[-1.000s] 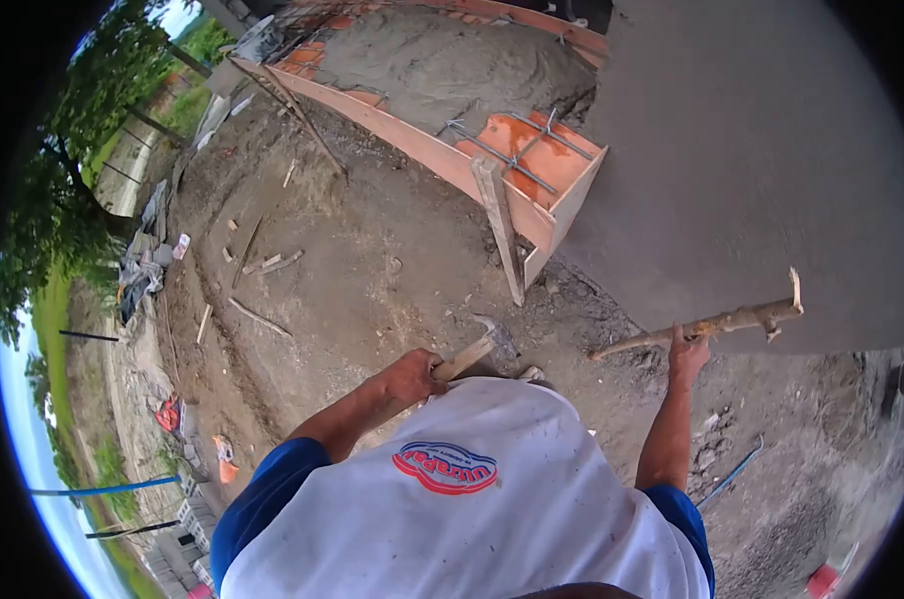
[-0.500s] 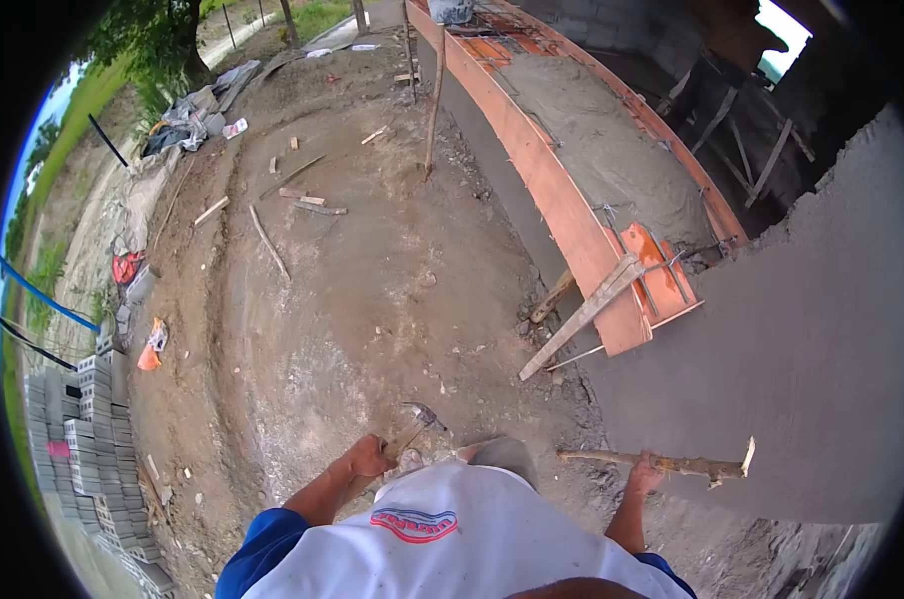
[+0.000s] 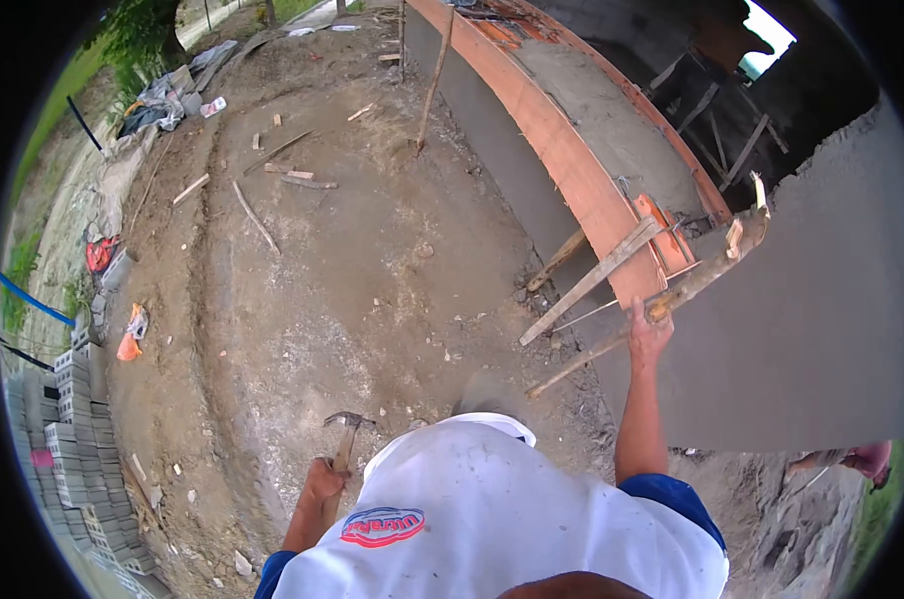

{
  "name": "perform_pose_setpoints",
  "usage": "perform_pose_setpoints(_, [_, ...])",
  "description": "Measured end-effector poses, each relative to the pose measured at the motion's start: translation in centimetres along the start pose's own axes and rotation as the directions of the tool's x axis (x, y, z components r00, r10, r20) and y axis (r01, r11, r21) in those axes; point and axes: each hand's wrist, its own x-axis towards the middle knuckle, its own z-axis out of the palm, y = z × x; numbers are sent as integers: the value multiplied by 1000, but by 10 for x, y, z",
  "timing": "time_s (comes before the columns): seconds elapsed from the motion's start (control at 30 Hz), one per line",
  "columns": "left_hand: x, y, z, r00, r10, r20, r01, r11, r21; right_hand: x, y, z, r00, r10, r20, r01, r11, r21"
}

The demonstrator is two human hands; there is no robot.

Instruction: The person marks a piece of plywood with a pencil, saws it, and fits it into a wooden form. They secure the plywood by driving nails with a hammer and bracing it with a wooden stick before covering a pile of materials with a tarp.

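Note:
My left hand [image 3: 324, 480] is closed round the wooden handle of a claw hammer [image 3: 347, 424], its metal head pointing away from me. Held out ahead, my right hand [image 3: 650, 334] grips a rough wooden branch [image 3: 706, 275] near its middle. One end of the branch slants down toward the ground, while the forked, broken end rises to the right in front of the plastered wall. Just beyond that hand are the orange formwork board [image 3: 582, 180] and a plank brace [image 3: 592, 283] leaning against it.
Wet concrete [image 3: 611, 115] fills the formwork on top of the low wall. Plastered wall [image 3: 791, 329] stands at my right. Loose sticks [image 3: 256, 215] lie on the dirt ground. Concrete blocks [image 3: 72, 399] are stacked at left. Another person [image 3: 861, 459] is at the far right.
My right hand has lifted the branch forward and up, tilting it toward the formwork. The hammer in my left hand has shifted left. My view has turned slightly, and a person now shows at right.

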Motion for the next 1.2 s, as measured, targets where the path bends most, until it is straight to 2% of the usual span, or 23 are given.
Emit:
perform_pose_setpoints(0.03, [7,1,-2,1000,26,-10,-26,1000,-1,10,-3,8,1000,-4,-9,3,999,-46])
perform_pose_setpoints(0.1, [14,7,-3,999,32,1,-32,995,-94,28,-13,30,980,-198,16,198,980,-32])
perform_pose_setpoints(0.17, [18,14,0,998,50,-25,-53,989,-141,39,-24,69,993,-91,75,76,980,181])
perform_pose_setpoints(0.23, [26,20,0,991,94,-98,-107,985,-136,48,-39,105,980,-99,174,80,990,113])
perform_pose_setpoints(0.33, [43,6,-5,969,198,-150,-218,968,-128,69,-20,174,963,-97,251,60,987,151])
perform_pose_setpoints(0.43, [116,-92,13,961,181,-209,-228,946,-229,98,-3,240,967,-41,252,11,993,121])
perform_pose_setpoints(0.53, [133,-50,-17,976,71,-205,-113,973,-200,137,41,316,989,-13,144,-8,990,139])
perform_pose_setpoints(0.63, [134,33,-62,981,-61,-183,29,985,-172,155,46,373,987,79,139,-90,993,76])
perform_pose_setpoints(0.73, [159,77,-94,978,-108,-178,79,984,-162,162,67,427,906,303,295,-281,953,-116])
perform_pose_setpoints(0.77, [169,86,-106,978,-112,-176,85,984,-157,160,97,448,899,307,313,-253,946,-203])
perform_pose_setpoints(0.83, [190,99,-127,977,-119,-174,92,984,-155,143,168,488,876,323,358,-180,908,-378])
perform_pose_setpoints(0.93, [225,111,-157,978,-118,-173,92,984,-151,129,151,501,945,227,233,-163,950,-266])
perform_pose_setpoints(1.03, [262,111,-185,981,-108,-161,88,988,-126,138,157,517,896,312,317,-180,906,-383])
perform_pose_setpoints(1.13, [306,106,-222,988,-77,-135,66,994,-85,143,174,537,905,290,312,-168,916,-365])
perform_pose_setpoints(1.2, [333,105,-254,992,-48,-117,42,998,-52,153,172,558,920,291,263,-158,888,-431])
